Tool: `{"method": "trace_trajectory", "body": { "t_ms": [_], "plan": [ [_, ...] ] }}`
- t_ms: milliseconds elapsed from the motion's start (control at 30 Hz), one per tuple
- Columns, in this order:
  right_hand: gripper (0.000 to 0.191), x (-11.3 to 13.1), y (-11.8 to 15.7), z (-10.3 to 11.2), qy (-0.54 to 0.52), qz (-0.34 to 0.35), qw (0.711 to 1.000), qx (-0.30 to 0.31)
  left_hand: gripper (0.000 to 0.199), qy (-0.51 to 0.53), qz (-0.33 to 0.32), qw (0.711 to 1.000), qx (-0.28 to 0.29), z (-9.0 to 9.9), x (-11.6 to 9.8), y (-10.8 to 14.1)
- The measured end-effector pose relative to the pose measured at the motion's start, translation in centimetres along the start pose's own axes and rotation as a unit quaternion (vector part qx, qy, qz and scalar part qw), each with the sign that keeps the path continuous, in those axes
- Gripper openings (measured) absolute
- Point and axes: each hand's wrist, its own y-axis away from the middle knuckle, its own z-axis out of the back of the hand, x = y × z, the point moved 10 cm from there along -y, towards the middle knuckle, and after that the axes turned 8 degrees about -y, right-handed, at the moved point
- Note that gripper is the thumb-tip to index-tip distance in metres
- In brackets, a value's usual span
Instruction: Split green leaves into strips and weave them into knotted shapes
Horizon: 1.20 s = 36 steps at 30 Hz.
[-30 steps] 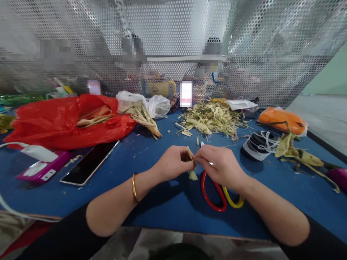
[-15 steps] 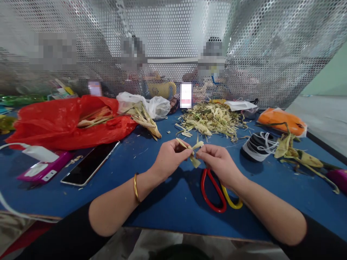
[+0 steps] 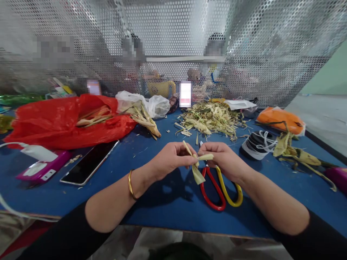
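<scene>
A small knotted piece of pale corn husk is pinched between the thumb and fingers of my left hand, with a thin stem sticking up. My right hand is closed at the piece's right-hand strip, its fingertips partly hidden. Below it, scissors with one red and one yellow handle lie on the blue table, their metal tip showing between my hands. Beyond my hands is a heap of shredded husk.
At left lie a red plastic bag with husks, a phone and a purple power strip. A spool of white cord, dry husks and an orange packet sit at right. A perforated screen stands behind.
The husk piece has turned and come slightly nearer, its folded end now hanging lower and its strip pointing right. My right hand has shifted a little, showing more of the scissors' yellow handle.
</scene>
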Motion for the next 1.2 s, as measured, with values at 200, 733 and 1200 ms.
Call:
{"method": "trace_trajectory", "body": {
  "t_ms": [200,733,1200],
  "plan": [
    [0.024,-1.0,0.2,0.3,-0.073,0.001,0.994,-0.084,0.016,0.042,-0.021,0.988,-0.150,2.4,0.5,-0.3],
    [0.018,1.9,0.4,-0.4,0.223,0.069,0.971,0.041,0.010,-0.093,0.010,0.995,0.031,-0.9,-0.1,0.2],
    [0.018,0.2,-0.3,0.2,0.220,0.036,0.975,-0.004,0.018,0.037,0.006,0.990,-0.138,2.7,0.9,-0.3]
  ]
}}
